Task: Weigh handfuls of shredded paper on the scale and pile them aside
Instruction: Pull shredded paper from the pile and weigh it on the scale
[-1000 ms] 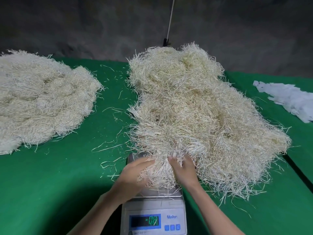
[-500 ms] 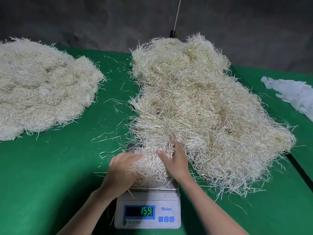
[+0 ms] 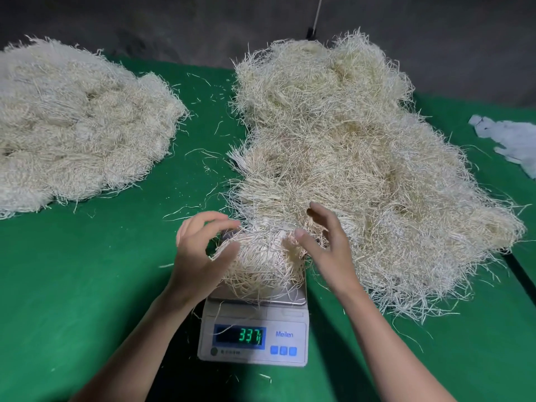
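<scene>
The scale (image 3: 252,340) is now showing 337, up from 159. The handful (image 3: 261,256) is sitting on its pan while the left hand (image 3: 200,248) and right hand (image 3: 327,242) are letting go, apart, fingers spread, holding nothing. It is probably ready for moving to the pile (image 3: 75,126) far left.

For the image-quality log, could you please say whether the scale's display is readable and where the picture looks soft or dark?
Head view: the scale display glows green, reading about 337, last small digit unclear; left hand and right hand look slightly soft; dark shadow covers the table between the forearms.
</scene>
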